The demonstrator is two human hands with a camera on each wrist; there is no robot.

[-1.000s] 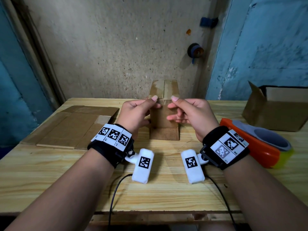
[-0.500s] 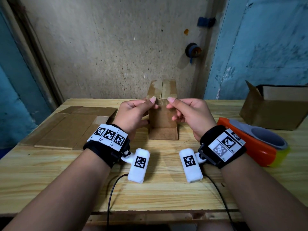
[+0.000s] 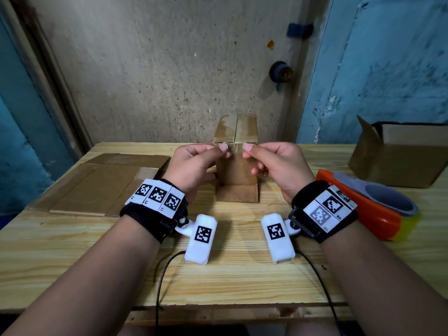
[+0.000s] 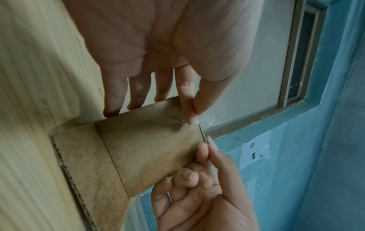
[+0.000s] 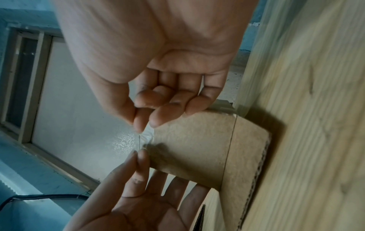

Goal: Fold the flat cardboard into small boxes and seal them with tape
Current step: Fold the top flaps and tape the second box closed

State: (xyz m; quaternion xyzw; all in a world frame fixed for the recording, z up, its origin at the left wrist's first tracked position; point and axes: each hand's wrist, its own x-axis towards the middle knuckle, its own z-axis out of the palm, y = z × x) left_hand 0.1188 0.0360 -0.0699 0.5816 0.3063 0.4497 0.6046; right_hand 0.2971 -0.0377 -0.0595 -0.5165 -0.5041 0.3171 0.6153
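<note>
**Mid-frame: both hands pinching tape at the box top**

In the center of the head view, small cardboard box (image 3: 236, 169) standing upright on the wooden table (image 3: 218, 275). Left hand (image 3: 194, 166) and right hand (image 3: 278, 166) each pinching clear tape (image 5: 147, 136) between thumb and forefinger, right at the top edge. Left side: flat cardboard (image 3: 97, 187). Right edge: orange tape dispenser (image 3: 363, 212), open carton (image 3: 400, 156).

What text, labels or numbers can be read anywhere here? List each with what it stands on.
No readable words anywhere.
Black-and-white square code markers on the left wristband, the right wristband and the two white wrist camera housings: patterns only, tiny characters beside them too small to read.
White paper sheet on the blue wall: print blurred.
</note>
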